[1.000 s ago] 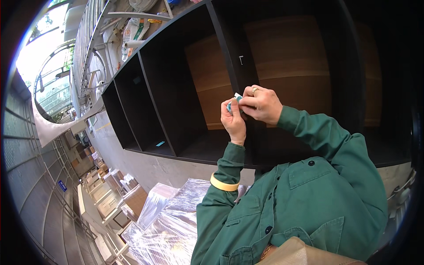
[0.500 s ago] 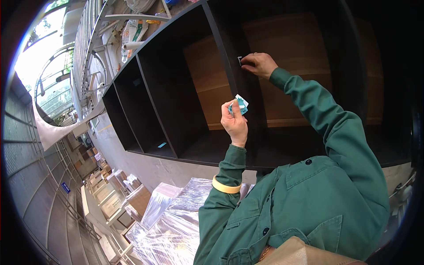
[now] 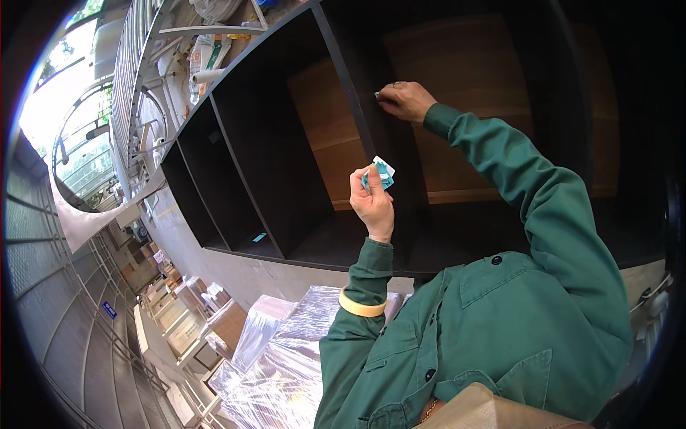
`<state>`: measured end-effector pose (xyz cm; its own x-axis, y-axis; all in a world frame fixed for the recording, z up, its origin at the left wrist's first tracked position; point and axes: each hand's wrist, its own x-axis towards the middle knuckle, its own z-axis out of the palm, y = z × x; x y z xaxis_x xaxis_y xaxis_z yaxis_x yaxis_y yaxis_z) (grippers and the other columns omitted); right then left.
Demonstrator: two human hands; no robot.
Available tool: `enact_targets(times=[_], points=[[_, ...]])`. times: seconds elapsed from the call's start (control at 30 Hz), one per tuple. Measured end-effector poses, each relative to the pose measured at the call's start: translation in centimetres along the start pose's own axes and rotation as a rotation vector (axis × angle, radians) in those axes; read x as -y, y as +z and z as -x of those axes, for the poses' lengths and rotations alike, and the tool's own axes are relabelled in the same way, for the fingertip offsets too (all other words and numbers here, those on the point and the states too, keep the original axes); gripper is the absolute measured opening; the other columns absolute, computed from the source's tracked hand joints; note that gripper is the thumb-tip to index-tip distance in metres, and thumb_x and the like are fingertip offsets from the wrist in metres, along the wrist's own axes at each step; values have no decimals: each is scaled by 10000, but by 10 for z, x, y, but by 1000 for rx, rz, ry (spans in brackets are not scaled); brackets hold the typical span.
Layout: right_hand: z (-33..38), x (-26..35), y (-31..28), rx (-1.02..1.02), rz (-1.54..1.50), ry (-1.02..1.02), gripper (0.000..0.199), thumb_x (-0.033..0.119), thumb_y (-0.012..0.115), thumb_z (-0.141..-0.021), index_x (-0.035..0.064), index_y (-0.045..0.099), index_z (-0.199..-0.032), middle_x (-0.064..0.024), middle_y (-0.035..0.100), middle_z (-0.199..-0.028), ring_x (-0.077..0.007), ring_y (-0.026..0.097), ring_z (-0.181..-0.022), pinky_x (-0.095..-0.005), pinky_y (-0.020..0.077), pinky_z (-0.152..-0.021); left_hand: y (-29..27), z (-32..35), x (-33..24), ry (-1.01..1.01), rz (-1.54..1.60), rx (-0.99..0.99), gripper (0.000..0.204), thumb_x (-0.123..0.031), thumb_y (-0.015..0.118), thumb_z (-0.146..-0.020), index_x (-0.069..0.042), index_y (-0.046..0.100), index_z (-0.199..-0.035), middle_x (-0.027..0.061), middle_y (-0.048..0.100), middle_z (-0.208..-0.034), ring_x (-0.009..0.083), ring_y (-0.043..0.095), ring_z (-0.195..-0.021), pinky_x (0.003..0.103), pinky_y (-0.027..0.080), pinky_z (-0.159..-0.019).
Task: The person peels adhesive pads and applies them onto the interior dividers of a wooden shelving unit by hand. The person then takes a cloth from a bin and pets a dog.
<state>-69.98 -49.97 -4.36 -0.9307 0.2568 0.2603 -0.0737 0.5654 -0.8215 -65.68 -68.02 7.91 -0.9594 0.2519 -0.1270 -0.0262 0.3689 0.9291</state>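
A dark cabinet with upright dividers and brown back panels lies open in front of me. My left hand is closed on a small folded bundle of teal and white slips, held in front of a divider's edge. Farther off and to the right, my right hand reaches inside the cabinet with its fingers pinched against the divider. A tiny pale piece shows at those fingertips; its kind is too small to make out. A teal slip rests in a compartment to the left.
Plastic-wrapped stacks stand close on my near left. Boxes and pale furniture pieces line the floor beyond them. Metal racks and sacks are at the far left, past the cabinet. A yellow band circles my left sleeve.
Both hands have shifted slightly to the left in the picture, and the cabinet with them. The right fingers now cover more of the small piece at the divider. The left hand still grips its slips.
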Motion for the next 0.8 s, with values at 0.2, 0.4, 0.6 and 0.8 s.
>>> enact_targets(times=[0.2,0.4,0.6,0.8], points=[[5,2,2,-72,-144,41,139,142,613,-770,54,601,-877,-81,621,-829,-250,607,-777,-353,500,-702,2,2,-2,17,-14,-2,182,-221,510,-910,-45,510,-859,-17,507,-629,10,386,-423,155,299,-359],[1,-2,0,-18,-67,-37,132,133,619,-760,41,590,-851,-79,614,-812,-250,603,-785,-353,496,-708,-1,2,0,27,-21,-2,189,-229,517,-906,-47,513,-858,-18,506,-627,11,398,-422,156,298,-358],[-4,-7,3,-30,-86,-73,114,126,606,-748,39,575,-815,-79,586,-777,-237,579,-762,-343,487,-693,1,1,-2,24,-24,-7,200,-233,517,-907,-52,497,-825,-23,493,-622,2,375,-426,144,281,-352],[-7,-11,-3,-36,-102,78,131,161,594,-746,46,567,-800,-86,581,-759,-244,577,-744,-350,479,-681,0,0,-2,32,-36,-10,198,-230,517,-906,-49,497,-828,-20,501,-627,4,380,-424,145,281,-350]])
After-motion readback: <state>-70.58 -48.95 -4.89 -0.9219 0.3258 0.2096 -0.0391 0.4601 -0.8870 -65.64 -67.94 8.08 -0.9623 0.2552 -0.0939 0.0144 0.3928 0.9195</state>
